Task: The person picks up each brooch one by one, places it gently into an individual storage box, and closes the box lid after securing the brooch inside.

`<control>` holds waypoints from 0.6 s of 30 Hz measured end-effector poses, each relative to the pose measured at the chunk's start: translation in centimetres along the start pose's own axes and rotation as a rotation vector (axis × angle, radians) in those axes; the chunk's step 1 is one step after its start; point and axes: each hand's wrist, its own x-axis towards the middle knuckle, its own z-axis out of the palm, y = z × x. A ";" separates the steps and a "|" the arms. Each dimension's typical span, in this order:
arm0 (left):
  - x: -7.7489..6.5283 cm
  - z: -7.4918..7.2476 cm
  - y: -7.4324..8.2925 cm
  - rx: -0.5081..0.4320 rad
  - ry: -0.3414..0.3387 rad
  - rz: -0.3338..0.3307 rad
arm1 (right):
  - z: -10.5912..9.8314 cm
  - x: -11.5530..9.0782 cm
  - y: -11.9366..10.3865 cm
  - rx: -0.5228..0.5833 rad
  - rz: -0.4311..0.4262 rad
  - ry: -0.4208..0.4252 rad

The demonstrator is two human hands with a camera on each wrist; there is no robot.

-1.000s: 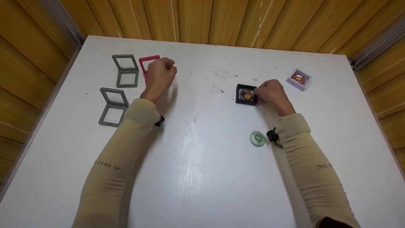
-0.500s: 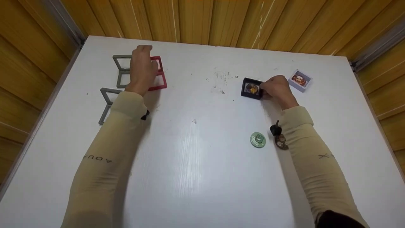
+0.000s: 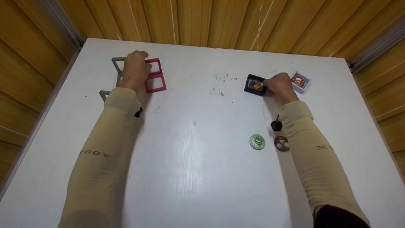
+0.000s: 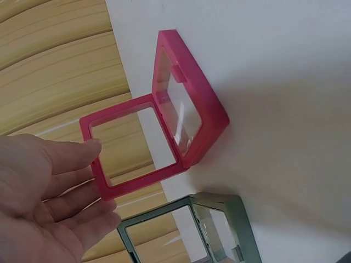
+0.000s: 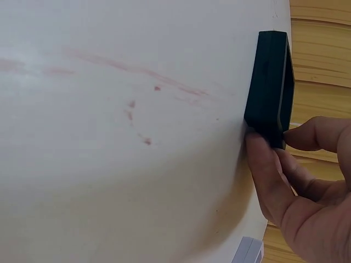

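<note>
My left hand [image 3: 136,70] is at the pink hinged display frame [image 3: 155,83], which stands unfolded with its clear-windowed lid raised. In the left wrist view the thumb [image 4: 77,153] and fingers pinch the lid's outer edge. My right hand [image 3: 279,86] pinches the near side of a black square display case [image 3: 250,88], which holds a round dark-and-yellow piece. The right wrist view shows that case [image 5: 266,82] from its side, thumb and fingers at one corner. Just beyond this hand lies a lilac case [image 3: 305,87] with a round red picture piece inside.
Two grey-green hinged frames stand unfolded left of the pink one, partly hidden by my left arm; one green frame [image 4: 249,235] shows in the left wrist view. A green round badge [image 3: 257,141] and a brown one [image 3: 281,143] lie by my right forearm.
My left hand has moved left across the pink frame to its lid. My right hand has shifted the black case a little back and to the right, uncovering the brown badge.
</note>
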 end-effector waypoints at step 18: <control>-0.5 0.0 -0.7 -0.020 -0.019 0.031 | -0.9 1.8 0.7 0.016 -0.009 0.137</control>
